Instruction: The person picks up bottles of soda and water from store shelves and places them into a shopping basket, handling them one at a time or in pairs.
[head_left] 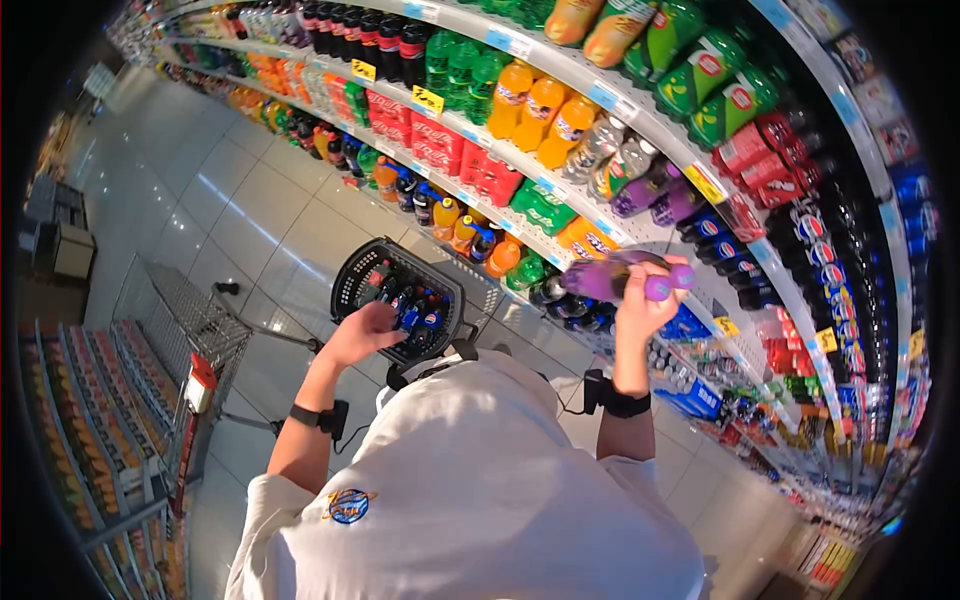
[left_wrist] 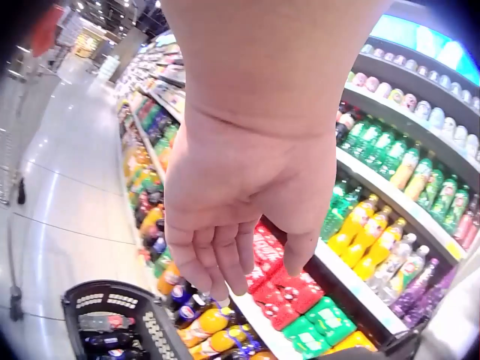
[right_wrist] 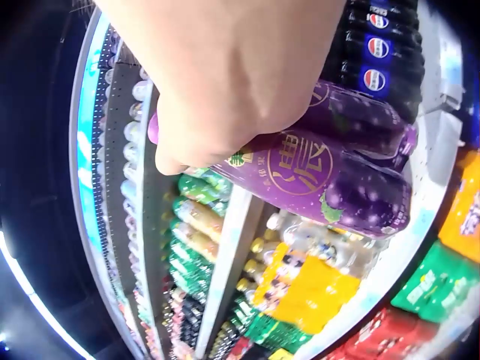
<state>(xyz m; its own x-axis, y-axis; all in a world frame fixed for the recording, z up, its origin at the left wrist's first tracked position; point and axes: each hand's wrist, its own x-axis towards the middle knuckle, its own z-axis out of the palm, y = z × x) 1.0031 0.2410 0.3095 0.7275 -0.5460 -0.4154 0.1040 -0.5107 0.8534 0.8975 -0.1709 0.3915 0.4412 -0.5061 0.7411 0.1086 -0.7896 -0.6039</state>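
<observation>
My right hand [head_left: 643, 305] grips purple grape-drink bottles by their necks, with two purple caps showing beside the fingers. In the right wrist view, two purple bottles [right_wrist: 296, 176] stretch out from under the hand [right_wrist: 225, 97], lying side by side in front of the shelf. My left hand [head_left: 362, 336] hangs over the near side of a dark grey shopping basket [head_left: 350, 268], holding nothing. Its fingers and thumb point down, loosely bent, in the left wrist view [left_wrist: 247, 180]. Dark cola bottles [head_left: 425, 318] lie inside the basket.
Long shelves [head_left: 560, 190] of soft-drink bottles and shrink-wrapped packs curve along the front and right. More purple bottles [head_left: 645, 192] stand on a shelf ahead. A metal shopping cart [head_left: 185, 310] is at the left on the tiled floor [head_left: 245, 200].
</observation>
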